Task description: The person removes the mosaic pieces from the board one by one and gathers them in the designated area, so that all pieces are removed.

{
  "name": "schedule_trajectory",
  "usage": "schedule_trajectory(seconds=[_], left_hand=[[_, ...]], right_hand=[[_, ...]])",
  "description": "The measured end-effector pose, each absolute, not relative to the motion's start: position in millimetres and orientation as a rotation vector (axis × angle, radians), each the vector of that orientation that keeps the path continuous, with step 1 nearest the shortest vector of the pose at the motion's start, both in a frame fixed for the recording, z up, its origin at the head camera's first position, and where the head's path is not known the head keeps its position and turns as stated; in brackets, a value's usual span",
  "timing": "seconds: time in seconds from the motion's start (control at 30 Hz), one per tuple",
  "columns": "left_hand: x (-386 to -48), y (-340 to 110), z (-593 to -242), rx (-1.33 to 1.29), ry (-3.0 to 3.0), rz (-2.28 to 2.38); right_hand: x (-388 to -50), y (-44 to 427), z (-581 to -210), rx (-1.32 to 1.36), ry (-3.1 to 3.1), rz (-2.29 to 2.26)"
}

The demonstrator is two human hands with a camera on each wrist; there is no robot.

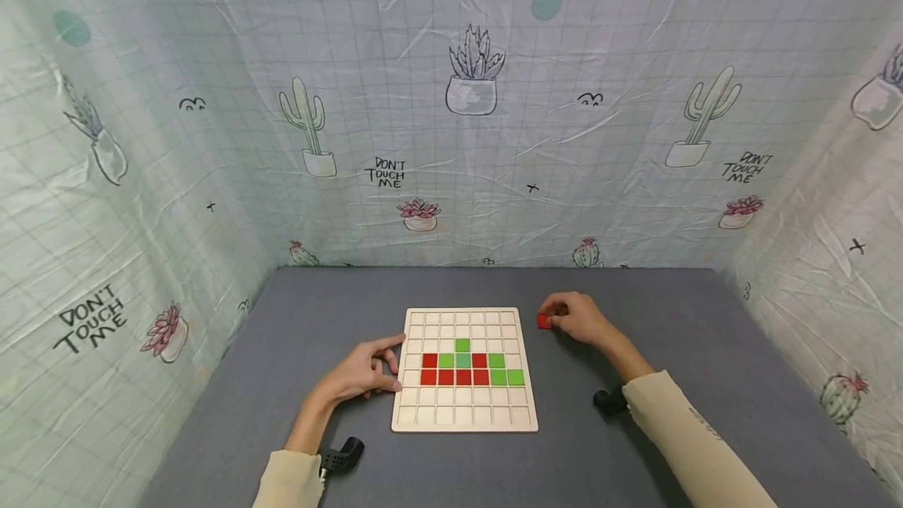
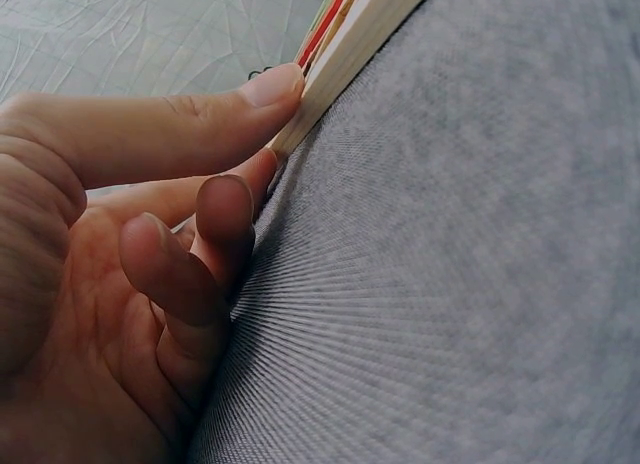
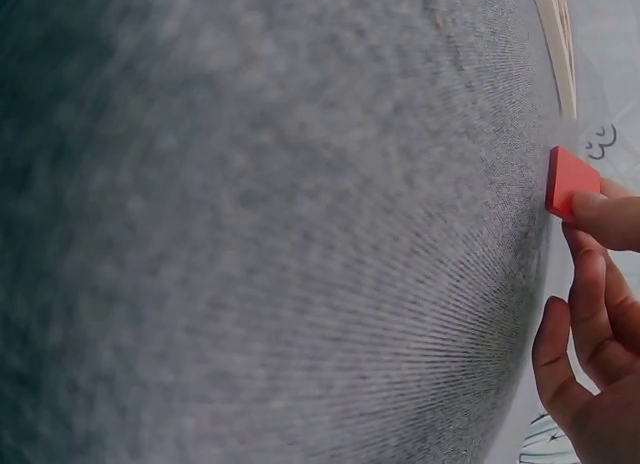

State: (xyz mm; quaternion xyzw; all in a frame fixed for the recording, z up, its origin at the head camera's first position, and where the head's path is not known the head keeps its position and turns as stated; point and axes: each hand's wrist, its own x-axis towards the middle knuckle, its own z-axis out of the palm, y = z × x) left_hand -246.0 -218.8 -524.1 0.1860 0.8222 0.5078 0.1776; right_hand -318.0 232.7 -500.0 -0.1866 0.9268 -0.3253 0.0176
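A wooden grid board (image 1: 462,418) lies flat on the table, with red and green square tiles in its middle rows. At its left edge my left hand (image 1: 363,371) rests the tips of thumb and index finger, set apart from each other; the other fingers are loosely bent. In the left wrist view the thumb (image 2: 200,134) touches the board's wooden side (image 2: 350,64). Beyond the board's upper right corner, my right hand (image 1: 582,318) pinches a red square tile (image 1: 545,321). The right wrist view shows this tile (image 3: 572,181) between thumb and fingers, close to the tabletop.
A dark grey cloth (image 1: 339,296) covers the table. Patterned curtains (image 1: 473,179) hang behind it and on both sides. Dark wrist devices sit at the left (image 1: 343,455) and right (image 1: 610,402) cuffs.
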Motion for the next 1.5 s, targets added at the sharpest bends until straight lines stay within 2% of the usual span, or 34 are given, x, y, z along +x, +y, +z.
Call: schedule_trajectory(seconds=[0.63,1.5], left_hand=[[-246.7,-217.6,-522.2,0.523,2.34,1.429],[-245.7,-218.4,-522.3,0.51,2.34,1.43]], right_hand=[[-321.0,230.6,-500.9,-0.562,2.866,-0.905],[-322.0,234.1,-504.2,-0.523,2.779,-0.998]])
